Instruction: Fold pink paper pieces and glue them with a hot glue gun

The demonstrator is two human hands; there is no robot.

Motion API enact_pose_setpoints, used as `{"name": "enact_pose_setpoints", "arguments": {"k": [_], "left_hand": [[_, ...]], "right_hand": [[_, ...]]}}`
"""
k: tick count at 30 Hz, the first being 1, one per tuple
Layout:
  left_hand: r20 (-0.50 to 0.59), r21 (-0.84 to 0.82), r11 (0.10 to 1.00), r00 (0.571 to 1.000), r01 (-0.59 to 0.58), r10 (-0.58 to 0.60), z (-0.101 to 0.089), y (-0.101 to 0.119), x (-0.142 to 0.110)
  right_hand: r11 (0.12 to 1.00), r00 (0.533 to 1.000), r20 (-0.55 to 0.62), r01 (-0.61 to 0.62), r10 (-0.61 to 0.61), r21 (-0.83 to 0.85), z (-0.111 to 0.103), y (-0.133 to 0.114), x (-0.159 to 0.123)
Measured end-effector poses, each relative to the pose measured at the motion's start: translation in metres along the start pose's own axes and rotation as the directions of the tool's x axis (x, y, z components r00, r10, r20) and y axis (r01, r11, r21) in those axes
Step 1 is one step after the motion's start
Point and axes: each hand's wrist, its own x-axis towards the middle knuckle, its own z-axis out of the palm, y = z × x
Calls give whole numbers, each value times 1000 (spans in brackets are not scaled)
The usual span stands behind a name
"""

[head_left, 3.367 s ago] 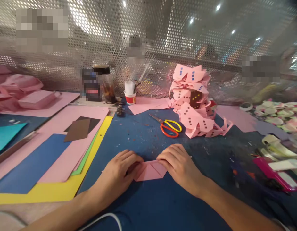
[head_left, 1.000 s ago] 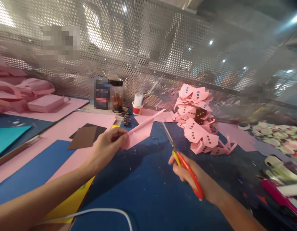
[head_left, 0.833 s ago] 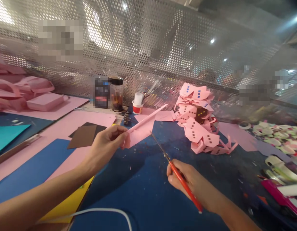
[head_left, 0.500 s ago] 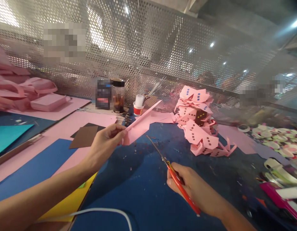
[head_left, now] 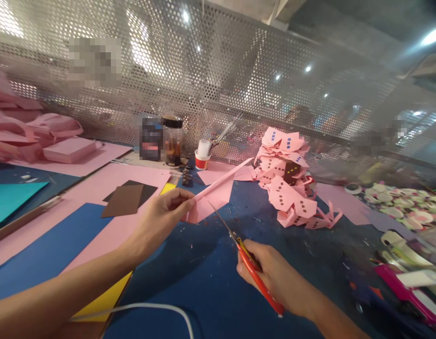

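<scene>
My left hand (head_left: 173, 209) pinches a folded sheet of pink paper (head_left: 218, 194) at its near left corner, holding it tilted above the blue table. My right hand (head_left: 270, 273) is wrapped round the red-orange handles of a pair of scissors (head_left: 255, 273). Their slim blades point up and to the left, with the tips by the lower edge of the pink paper; I cannot tell whether they touch it. To the right of the paper stands a pile of pink paper cut-outs (head_left: 288, 176) with small dark and blue squares on them.
Brown card (head_left: 123, 201), a blue sheet (head_left: 55, 240) and yellow paper (head_left: 105, 299) lie on the left. A lidded jar (head_left: 173, 143) and a red-and-white cup (head_left: 202, 162) stand at the back. Tape rolls (head_left: 401, 202) crowd the right side. A white cable (head_left: 150, 307) curves across the front.
My left hand has shifted right with the pink paper, which now opens more toward me. The scissors have moved left, bringing their tips up to the paper's lower edge.
</scene>
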Motion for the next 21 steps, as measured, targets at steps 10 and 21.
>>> {"name": "enact_pose_setpoints", "arguments": {"k": [10, 21], "left_hand": [[56, -28, 999, 998, -19, 21, 2, 0, -2], [59, -36, 999, 998, -3, 5, 5, 6, -5]], "right_hand": [[999, 1000, -23, 0, -1, -42, 0, -4, 1], [998, 1000, -29, -12, 10, -70, 1, -1, 1]]}}
